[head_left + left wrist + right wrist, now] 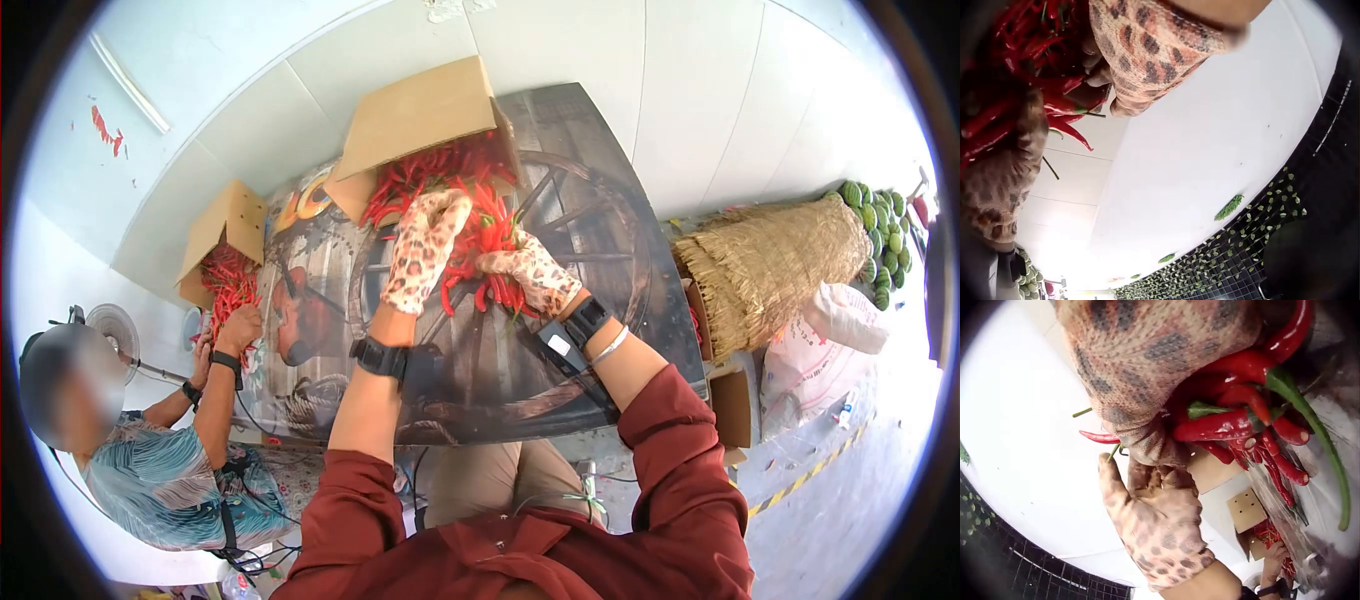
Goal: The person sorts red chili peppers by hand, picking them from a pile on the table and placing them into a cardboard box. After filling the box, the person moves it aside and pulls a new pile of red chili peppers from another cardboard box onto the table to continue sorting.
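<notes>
Both hands wear leopard-spotted gloves. A bunch of red chillies (pixel 1229 422) with green stems is gripped in my right hand (pixel 532 272), over the table. My left hand (pixel 430 250) is beside that bunch, in front of the opening of a cardboard box (pixel 420 105). In the right wrist view, the left thumb (pixel 1113 484) stands apart from the bent fingers, its tip close to a thin green stem. Loose chillies (pixel 440 165) fill the box and spill toward both hands.
The table (pixel 600 270) has a wheel-patterned top. At left, a person (pixel 180 480) handles chillies by a second box (pixel 225 225). On the right lie a straw mat roll (pixel 770 260), a white sack (pixel 815 360) and green striped fruit (pixel 880 230). A fan (pixel 112 335) stands far left.
</notes>
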Demonstrator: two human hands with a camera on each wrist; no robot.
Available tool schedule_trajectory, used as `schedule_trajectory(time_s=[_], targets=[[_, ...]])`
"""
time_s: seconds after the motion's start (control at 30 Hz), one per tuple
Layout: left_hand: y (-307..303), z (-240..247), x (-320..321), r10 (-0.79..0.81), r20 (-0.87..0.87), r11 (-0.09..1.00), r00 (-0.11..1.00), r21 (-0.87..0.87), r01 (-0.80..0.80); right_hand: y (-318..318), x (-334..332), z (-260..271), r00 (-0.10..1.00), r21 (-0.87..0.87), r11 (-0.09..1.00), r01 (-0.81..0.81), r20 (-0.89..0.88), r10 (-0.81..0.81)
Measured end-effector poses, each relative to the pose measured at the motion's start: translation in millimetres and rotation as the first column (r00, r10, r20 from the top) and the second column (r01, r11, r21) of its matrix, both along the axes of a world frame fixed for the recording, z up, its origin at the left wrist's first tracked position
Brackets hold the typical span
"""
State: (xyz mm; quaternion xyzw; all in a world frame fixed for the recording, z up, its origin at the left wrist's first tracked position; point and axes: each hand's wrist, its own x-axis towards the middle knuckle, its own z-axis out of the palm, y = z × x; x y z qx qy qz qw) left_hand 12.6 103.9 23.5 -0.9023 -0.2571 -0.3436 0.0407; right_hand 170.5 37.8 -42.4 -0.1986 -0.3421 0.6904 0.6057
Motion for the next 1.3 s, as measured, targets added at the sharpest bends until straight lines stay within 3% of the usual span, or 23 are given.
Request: schedule_trajectory(time_s=[0.03, 0.07, 0.1, 0.13, 0.23, 0.3, 0.37, 0.43, 0.5, 0.57, 0.6, 0.63, 0.83, 0.87, 0.9, 0.93, 0.97, 1.0, 1.07, 1.13, 1.2, 1.23, 1.3], targets=[[3, 2, 4, -0.040, 0.120, 0.977, 0.992, -0.201, 0.064, -2, -1, 2, 1.000, 0.001, 1.000, -0.001, 0.001, 0.001], [-2, 13, 13, -0.040, 0.121, 0.978, 0.992, -0.200, 0.064, -4, -1, 4, 1.000, 0.006, 1.000, 0.012, 0.027, -0.012], [-7, 22, 22, 0.094, 0.196, 0.867, 0.976, -0.498, 0.017, -5, 0, 6, 0.998, 0.011, 1.000, 0.027, 0.053, -0.027], [-9, 25, 27, 0.241, 0.223, 0.665, 0.945, -0.747, 0.007, -2, 1, 1, 0.998, -0.003, 1.000, 0.005, 0.057, -0.005], [-7, 23, 34, 0.233, 0.290, 0.690, 0.928, -0.722, 0.052, -8, 1, 9, 0.997, -0.023, 1.000, 0.006, 0.082, -0.004], [-8, 17, 35, 0.223, 0.370, 0.702, 0.902, -0.703, 0.115, -6, 2, 3, 0.997, 0.058, 0.998, -0.010, 0.075, 0.005], [-8, 18, 36, 0.265, 0.500, 0.686, 0.825, -0.698, 0.203, -6, 5, 2, 0.996, 0.084, 0.996, -0.027, 0.086, 0.020], [-11, 31, 31, 0.379, 0.471, 0.629, 0.797, -0.763, 0.152, -7, 5, 5, 0.993, 0.073, 0.995, -0.061, 0.109, 0.053], [-1, 36, 23, 0.369, 0.643, 0.620, 0.671, -0.708, 0.337, -6, 6, 4, 0.987, 0.062, 0.993, -0.101, 0.133, 0.092], [4, 43, 15, 0.314, 0.701, 0.625, 0.640, -0.660, 0.417, -4, 9, 3, 0.912, 0.283, 0.959, -0.029, 0.401, -0.091], [-1, 49, 10, 0.350, 0.680, 0.589, 0.644, -0.695, 0.414, -7, 9, 3, 0.976, 0.121, 0.991, -0.065, 0.212, 0.039], [-5, 53, 6, 0.384, 0.657, 0.550, 0.649, -0.727, 0.410, -7, 9, 5, 0.976, 0.126, 0.989, -0.073, 0.213, 0.045], [-38, 34, -28, 0.372, 0.636, 0.631, 0.676, -0.707, 0.318, -4, 6, 1, 0.988, -0.011, 1.000, -0.025, 0.150, 0.027], [-45, 23, -39, 0.270, 0.515, 0.902, 0.814, -0.432, -0.026, -8, 4, 7, 0.995, -0.007, 0.999, -0.031, 0.096, 0.032], [-51, 9, -49, 0.250, 0.326, 0.963, 0.912, 0.011, -0.268, -11, 3, 9, 0.995, -0.020, 0.999, -0.025, 0.100, 0.027], [-54, -10, -63, 0.278, 0.266, 0.953, 0.923, 0.043, -0.300, -13, 4, 10, 0.993, -0.065, 0.996, -0.061, 0.099, 0.067], [-69, -13, -67, 0.368, 0.357, 0.882, 0.859, -0.426, -0.201, -15, 6, 12, 0.990, -0.108, 0.990, -0.095, 0.097, 0.105], [-85, -15, -70, 0.487, 0.380, 0.623, 0.787, -0.782, -0.008, -13, 5, 8, 0.994, -0.100, 0.991, -0.084, 0.059, 0.090], [-101, -66, -82, 0.483, 0.468, 0.677, 0.740, -0.736, 0.023, -10, 4, 1, 0.997, -0.086, 0.996, -0.005, 0.073, 0.012], [-113, -81, -84, 0.481, 0.551, 0.722, 0.682, -0.690, 0.048, -18, 6, 10, 0.994, -0.118, 0.991, 0.059, 0.099, -0.047], [-137, -67, -85, 0.686, 0.421, 0.342, 0.594, -0.906, 0.248, -13, 9, -1, 0.977, -0.081, 0.988, 0.132, 0.180, -0.115], [-142, -63, -87, 0.706, 0.413, 0.328, 0.575, -0.911, 0.251, -10, 7, -10, 0.953, -0.035, 0.982, 0.187, 0.247, -0.173], [-143, -57, -89, 0.679, 0.355, 0.381, 0.643, -0.919, 0.105, -20, -2, 9, 0.972, -0.134, 0.969, 0.208, 0.142, -0.189]])
